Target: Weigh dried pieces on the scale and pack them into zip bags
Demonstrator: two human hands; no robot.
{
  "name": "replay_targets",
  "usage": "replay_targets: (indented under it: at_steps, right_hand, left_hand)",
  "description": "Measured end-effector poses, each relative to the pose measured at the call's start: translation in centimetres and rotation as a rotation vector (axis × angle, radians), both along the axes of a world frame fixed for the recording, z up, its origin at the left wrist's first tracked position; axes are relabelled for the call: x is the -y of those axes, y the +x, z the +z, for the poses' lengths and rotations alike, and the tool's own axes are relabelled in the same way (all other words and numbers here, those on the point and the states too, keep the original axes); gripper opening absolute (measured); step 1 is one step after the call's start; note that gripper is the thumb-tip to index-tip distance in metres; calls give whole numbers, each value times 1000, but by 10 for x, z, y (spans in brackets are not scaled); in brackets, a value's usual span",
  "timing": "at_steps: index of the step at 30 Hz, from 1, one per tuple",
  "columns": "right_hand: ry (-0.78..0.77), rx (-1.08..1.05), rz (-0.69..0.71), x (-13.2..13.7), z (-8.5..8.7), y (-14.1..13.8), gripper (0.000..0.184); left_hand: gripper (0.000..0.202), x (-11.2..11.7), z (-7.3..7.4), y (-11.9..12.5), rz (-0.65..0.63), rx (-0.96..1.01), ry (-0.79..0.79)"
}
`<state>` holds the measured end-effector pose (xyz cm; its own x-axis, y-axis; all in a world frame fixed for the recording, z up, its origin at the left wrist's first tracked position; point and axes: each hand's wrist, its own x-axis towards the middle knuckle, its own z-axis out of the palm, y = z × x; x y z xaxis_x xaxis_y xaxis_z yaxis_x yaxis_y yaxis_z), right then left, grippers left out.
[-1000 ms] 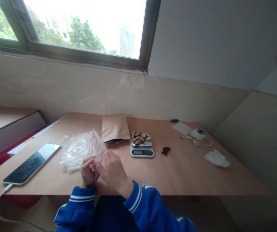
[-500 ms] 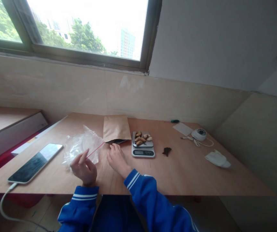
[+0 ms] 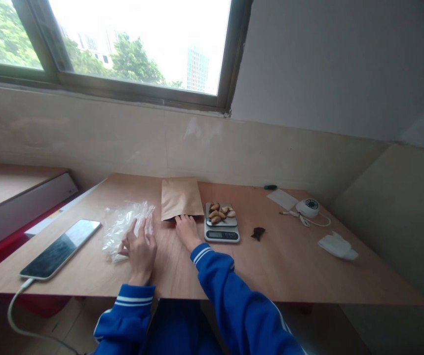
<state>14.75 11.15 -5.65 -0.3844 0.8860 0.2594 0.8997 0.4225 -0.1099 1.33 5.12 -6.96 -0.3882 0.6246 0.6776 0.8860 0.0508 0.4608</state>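
My left hand [image 3: 140,254] is over a crumpled clear plastic bag [image 3: 112,242], its fingers bent and spread apart. Whether it touches the plastic is hard to tell. My right hand [image 3: 187,232] lies at the near, open end of a flat brown paper bag [image 3: 181,195]. Its fingers stretch forward onto the bag's lip, and the thumb is hidden. Just right of that hand stands a white kitchen scale [image 3: 222,235]. Several brown and pale pieces, like dried mushrooms or nuts, lie on its plate [image 3: 217,216].
A phone [image 3: 60,250] with a charging cable [image 3: 10,308] lies at the left. Rightward are a dark scrap [image 3: 258,233], a crumpled white tissue [image 3: 337,245], a white dome camera [image 3: 308,208] with its cable, a white paper [image 3: 282,198] and a green-handled tool [image 3: 270,187].
My left hand has moved up and right, its pinch has opened, and the stretched red strip has gone slack or out of sight. My right hand has moved forward onto the bag's mouth, which gapes less.
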Motion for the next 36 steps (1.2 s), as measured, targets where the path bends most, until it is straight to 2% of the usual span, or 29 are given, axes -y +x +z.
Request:
replay_targets:
  at_steps: [4, 7, 12, 16, 22, 26, 30, 36]
  right_hand:
    - [28, 22, 13, -9, 3, 1, 25]
    - [41, 21, 27, -5, 6, 1, 22]
    - [122, -80, 13, 24, 11, -1, 16]
    - [143, -210, 75, 52, 12, -2, 13]
    - [92, -319, 157, 78, 18, 1, 14]
    - [73, -361, 49, 81, 15, -2, 21]
    - [15, -285, -94, 75, 10, -11, 28]
    - [-4, -141, -122, 64, 18, -18, 26]
  left_hand:
    - [42, 2, 6, 3, -91, -13, 59]
    - [42, 1, 6, 3, -161, -42, 120]
    - [42, 0, 3, 3, -225, -46, 152]
    - [46, 0, 2, 2, -269, -57, 152]
    - [23, 0, -4, -4, -332, -151, 185]
    - [22, -1, -4, -4, -362, -118, 260]
    - [23, -1, -4, -1, -385, -53, 274]
    - [22, -1, -6, -2, -394, -15, 281]
